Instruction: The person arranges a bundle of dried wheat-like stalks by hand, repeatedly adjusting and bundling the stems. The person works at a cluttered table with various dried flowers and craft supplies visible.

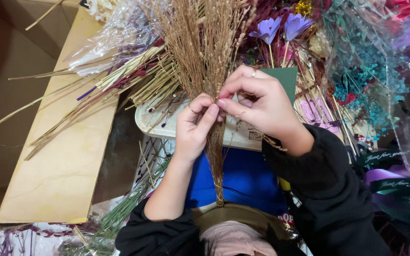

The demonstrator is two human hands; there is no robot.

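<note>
While both our hands pinch the same bundle, everything else sits around that grip. Far left of it: an open cardboard box (pixel 10 95), its tan flap (pixel 67 156) lying flat, a few loose pale stalks (pixel 48 121) draped across the flap. Up-left of the grip, clear cellophane wrap (pixel 105 40) over a sheaf of straw-coloured and purple stems (pixel 138 78).

Left hand (pixel 193 125): closed on the dried brown grass bundle (pixel 205 42), thumb and forefinger pressed to the stems at mid-height, ring on one finger. Bundle runs upright through the grip; feathery tips fan out above, stems narrow below to a tie point (pixel 219 189) close to our body. Behind the grip a white plastic tray (pixel 155 121); below the grip a blue surface (pixel 245 180).

Right hand (pixel 257 102): also closed, fingertips (pixel 222 102) pinching a few strands of the same bundle, touching the left thumb. Ring on it too; black sleeve (pixel 328 189) on the arm. Just behind this hand, a dark green card (pixel 285 78).

Above-right of the grip: purple paper flowers (pixel 281 26). Further right: teal dried sprigs (pixel 371 76) under cellophane. Lower right: dark green ribbon (pixel 395 187) with script we leave unread, purple ribbon (pixel 380 174) beside it.
</note>
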